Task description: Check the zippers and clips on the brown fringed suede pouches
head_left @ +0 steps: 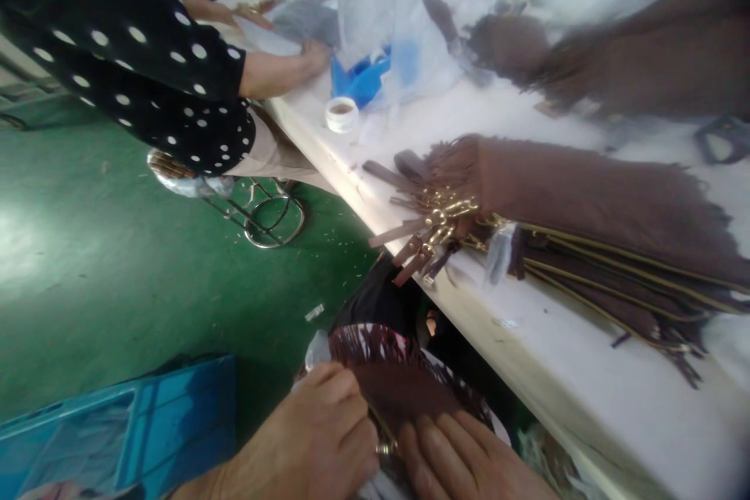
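Observation:
A brown fringed bag (404, 391) lies on my lap, its fringe pointing away from me. My left hand (328, 430) is closed at its left side, the fingers curled by a gold-coloured zip (383, 433). Across the zip, my right hand (469, 453) grips the bag's edge, fingers side by side on the brown face and the thumb hidden. Pale wrapping (383, 484) shows between the two hands. More clear plastic (318, 350) sticks out beyond my left knuckles. What my left fingertips pinch inside the bag is hidden.
On the white table (562, 375) lies a stack of brown fringed bags (586, 180) with gold clasps (439, 219). A tape roll (341, 116) sits by a blue tape dispenser (360, 78). A co-worker's arm (275, 74) reaches over the table. A blue crate (176, 422) stands lower left.

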Demonstrator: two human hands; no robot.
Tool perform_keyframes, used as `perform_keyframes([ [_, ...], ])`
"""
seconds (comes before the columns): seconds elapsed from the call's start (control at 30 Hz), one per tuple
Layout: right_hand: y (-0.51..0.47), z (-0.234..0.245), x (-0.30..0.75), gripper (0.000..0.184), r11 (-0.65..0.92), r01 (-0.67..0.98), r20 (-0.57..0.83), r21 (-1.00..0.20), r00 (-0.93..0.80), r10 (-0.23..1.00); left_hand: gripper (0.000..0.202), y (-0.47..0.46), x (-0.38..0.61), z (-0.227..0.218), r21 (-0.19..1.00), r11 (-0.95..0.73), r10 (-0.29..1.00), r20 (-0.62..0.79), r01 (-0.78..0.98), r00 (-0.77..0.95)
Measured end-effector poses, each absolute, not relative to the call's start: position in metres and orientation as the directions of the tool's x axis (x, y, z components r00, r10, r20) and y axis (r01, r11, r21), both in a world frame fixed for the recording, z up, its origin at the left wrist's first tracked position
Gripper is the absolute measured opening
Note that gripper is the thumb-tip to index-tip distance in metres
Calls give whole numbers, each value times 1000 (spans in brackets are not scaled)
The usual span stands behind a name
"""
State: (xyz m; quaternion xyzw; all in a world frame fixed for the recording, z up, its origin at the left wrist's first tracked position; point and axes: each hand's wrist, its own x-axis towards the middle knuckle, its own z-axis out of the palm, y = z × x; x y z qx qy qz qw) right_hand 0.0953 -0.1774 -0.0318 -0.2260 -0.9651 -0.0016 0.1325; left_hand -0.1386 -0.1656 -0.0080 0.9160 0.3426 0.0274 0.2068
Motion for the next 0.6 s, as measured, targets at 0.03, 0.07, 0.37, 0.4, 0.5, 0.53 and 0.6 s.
perform_keyframes([
  [0.03,-176,-33,96,43,896,441,264,-54,-859,439,16,-165,-139,-6,387,-683,639,-93,619,763],
  [0.07,-175,-34,97,43,890,452,267,-61,-851,451,14,-164,-139,-5,376,-687,638,-100,622,764],
  [0.37,-194,-43,102,13,480,732,-181,-484,-621,763,14,-162,-123,-10,271,-812,509,-102,516,855],
  [0.4,-196,-42,101,14,367,768,-317,-525,-577,753,13,-160,-121,-9,261,-849,458,-71,460,886],
  [0.5,-196,-32,98,9,40,826,-640,-562,-465,611,9,-157,-118,-13,216,-926,321,14,311,947],
  [0.53,-195,-29,98,10,-48,823,-696,-566,-446,562,10,-157,-117,-18,200,-937,300,49,285,953],
  [0.6,-194,-27,99,11,-221,776,-749,-591,-426,507,17,-159,-118,-30,182,-948,286,131,260,949],
])
